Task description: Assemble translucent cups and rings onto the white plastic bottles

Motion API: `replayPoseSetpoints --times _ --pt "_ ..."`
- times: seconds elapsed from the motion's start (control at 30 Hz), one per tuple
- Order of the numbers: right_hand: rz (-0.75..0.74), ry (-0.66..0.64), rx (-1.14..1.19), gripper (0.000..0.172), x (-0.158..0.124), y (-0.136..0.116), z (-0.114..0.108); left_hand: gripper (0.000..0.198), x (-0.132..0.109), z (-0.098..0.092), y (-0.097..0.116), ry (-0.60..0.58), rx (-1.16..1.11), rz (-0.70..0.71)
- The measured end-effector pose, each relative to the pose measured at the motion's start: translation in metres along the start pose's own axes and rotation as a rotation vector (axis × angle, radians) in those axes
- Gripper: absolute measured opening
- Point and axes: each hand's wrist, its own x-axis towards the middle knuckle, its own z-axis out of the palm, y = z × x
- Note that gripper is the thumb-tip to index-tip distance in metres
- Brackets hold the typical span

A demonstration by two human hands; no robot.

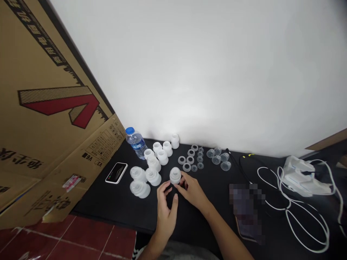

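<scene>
A cardboard sheet (54,108) leans beside a black table (103,202), where the right hand (191,189) pinches a frosted white plastic fitting (175,175) near its base, just before 8 similar fittings (153,176). The left hand (165,213) curls just below it; whether it grips cannot be told.

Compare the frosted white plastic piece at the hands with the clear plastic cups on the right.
The frosted white plastic piece is milky, while the clear plastic cups are see-through. The piece is taller and stepped; the cups are shallower and plain. The piece touches the right hand; the cups sit grouped apart from it. Both look round and plastic.
</scene>
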Motion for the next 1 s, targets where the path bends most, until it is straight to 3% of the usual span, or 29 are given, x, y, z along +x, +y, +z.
replayPoseSetpoints --times 0.1,0.27,0.47,0.6,0.7,0.77,0.87,0.93,1.0 --pt "-0.032 -0.029 0.044 0.055 -0.002 0.004 -0.001 0.028 0.000 -0.002 0.002 -0.007 0.016 0.016" --pt "-0.098 -0.059 -0.007 0.037 -0.007 0.000 -0.012 0.019 0.006 -0.002 0.005 -0.189 0.023 0.082" --pt "-0.203 -0.203 -0.077 0.064 -0.011 -0.009 -0.015 0.018 0.009 -0.001 0.011 -0.237 0.026 0.094" --pt "-0.234 -0.254 -0.068 0.067 -0.013 -0.008 -0.016 0.018 0.008 -0.002 0.012 -0.262 0.056 0.093" --pt "-0.168 -0.129 -0.066 0.047 -0.012 -0.001 -0.019 0.019 0.007 -0.001 0.011 -0.299 0.148 0.103" --pt "-0.099 0.072 -0.090 0.038 -0.009 0.007 -0.023 0.021 0.008 0.001 0.012 -0.325 0.246 0.131" --pt "-0.017 0.389 -0.171 0.040 -0.002 0.018 -0.031 0.032 0.017 0.009 0.019 -0.366 0.371 0.198" --pt "0.015 0.474 -0.267 0.035 0.002 0.023 -0.035 0.044 0.033 0.018 0.026 -0.391 0.451 0.249" --pt "0.034 0.460 -0.352 0.028 0.003 0.026 -0.038 0.046 0.054 0.030 0.034 -0.358 0.587 0.327"
